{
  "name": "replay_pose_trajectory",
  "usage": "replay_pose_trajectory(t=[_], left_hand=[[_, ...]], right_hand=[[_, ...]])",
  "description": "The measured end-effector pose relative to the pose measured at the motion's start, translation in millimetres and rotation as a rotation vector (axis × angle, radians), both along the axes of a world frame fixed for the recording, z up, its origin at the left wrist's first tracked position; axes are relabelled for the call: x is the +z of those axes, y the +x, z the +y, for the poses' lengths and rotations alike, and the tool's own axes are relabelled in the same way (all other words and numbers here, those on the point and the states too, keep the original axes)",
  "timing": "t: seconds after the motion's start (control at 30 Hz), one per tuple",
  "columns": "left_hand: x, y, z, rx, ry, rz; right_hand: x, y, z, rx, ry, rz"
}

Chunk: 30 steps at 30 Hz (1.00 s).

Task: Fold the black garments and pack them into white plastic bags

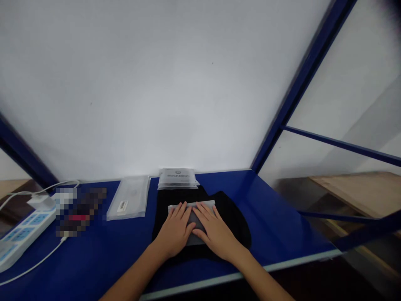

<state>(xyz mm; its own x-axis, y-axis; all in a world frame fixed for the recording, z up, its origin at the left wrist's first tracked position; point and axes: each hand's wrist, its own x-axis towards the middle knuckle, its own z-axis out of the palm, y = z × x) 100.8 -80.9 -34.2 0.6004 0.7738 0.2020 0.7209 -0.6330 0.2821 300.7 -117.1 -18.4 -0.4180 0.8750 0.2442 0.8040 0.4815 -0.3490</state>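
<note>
Both my left hand (178, 229) and my right hand (213, 230) lie flat, fingers stretched out, on a translucent zip bag (196, 239). The thumbs nearly meet at its middle. A pale zip strip runs along the bag's far edge, and something dark shows through the plastic. Under the bag spreads black folded fabric (233, 213), which reaches out to the right and toward the back. Just behind it, a small pile of printed clear bags (178, 177) rests on the fabric's far end.
Left of the fabric lies a stack of clear plastic bags (131, 194) with a barcode label. A white power strip (29, 230) with a plug and cables, and a pixelated device on a cable, occupy the left side. Blue frame bars (300, 71) flank the blue table (278, 234).
</note>
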Motion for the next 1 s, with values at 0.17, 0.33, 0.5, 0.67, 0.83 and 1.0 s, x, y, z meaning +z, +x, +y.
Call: replay_pose_trajectory(t=[0.17, 0.33, 0.5, 0.67, 0.83, 1.0], left_hand=[[-11.6, -9.8, 2.3, 0.002, -0.031, 0.018], [-8.4, -9.1, 3.9, -0.016, -0.056, 0.031], [1.2, -9.5, 2.5, -0.013, -0.126, 0.058], [20.7, -28.0, -4.2, -0.178, -0.158, 0.028], [35.1, -39.2, -18.2, -0.223, -0.11, 0.053], [41.6, -30.2, -25.6, -0.256, 0.056, 0.048]], right_hand=[[-10.4, 7.2, 1.9, -0.01, -0.002, -0.022], [-9.1, 6.7, 3.5, 0.01, -0.019, 0.002], [-4.4, 7.1, 3.3, 0.017, -0.129, 0.002], [4.5, 15.5, 2.4, 0.072, -0.24, 0.002], [12.8, 20.6, -2.1, 0.14, -0.22, -0.009], [2.8, 8.7, -5.0, 0.148, -0.012, -0.105]])
